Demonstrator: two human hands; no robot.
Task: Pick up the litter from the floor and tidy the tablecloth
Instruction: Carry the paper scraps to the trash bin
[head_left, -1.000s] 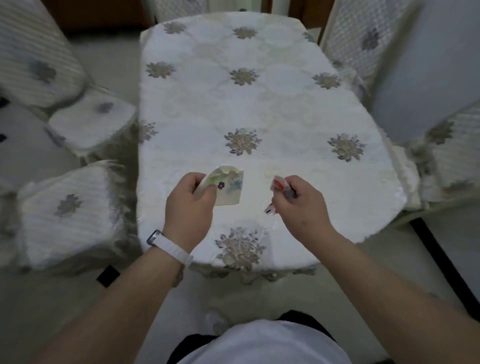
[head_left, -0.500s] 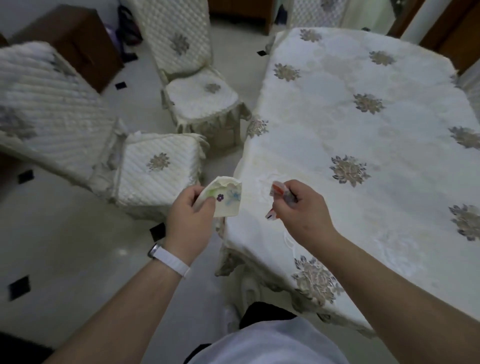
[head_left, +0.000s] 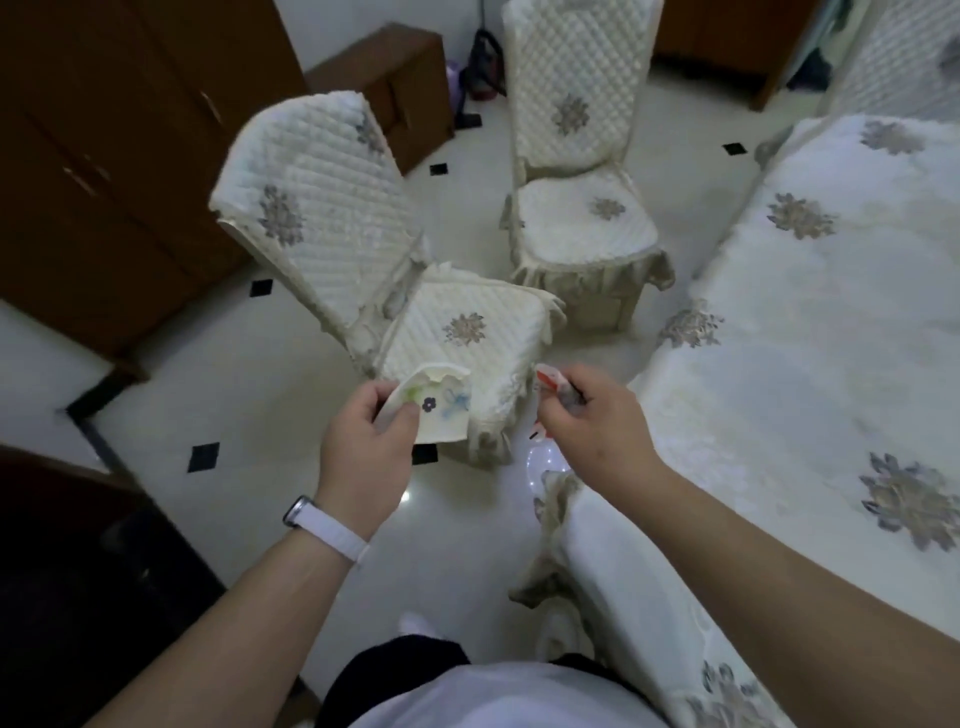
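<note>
Pinching torn flower-printed white paper scrap (head_left: 439, 410): left hand (head_left: 363, 441); right hand (head_left: 592, 421) pinches red-white wrapper (head_left: 550, 382); both light, flimsy, edge-held.

A person looks down at both hands, held out above a pale tiled floor (head_left: 218, 384) with small black diamond insets. The left hand (head_left: 366, 441), wearing a white wristband (head_left: 327, 527), grips a crumpled cream paper scrap (head_left: 441, 415) printed with a purple flower. The right hand (head_left: 592, 421) pinches a small red and white wrapper (head_left: 551, 382). On the right lies a cream tablecloth (head_left: 810, 338) with grey floral motifs, its edge hanging down. Beyond the hands stand two chairs in quilted cream covers: the nearer chair (head_left: 467, 327) just past the scrap, the farther chair (head_left: 576, 223) near the tablecloth. Dark wooden cabinets (head_left: 104, 156) line the left
</note>
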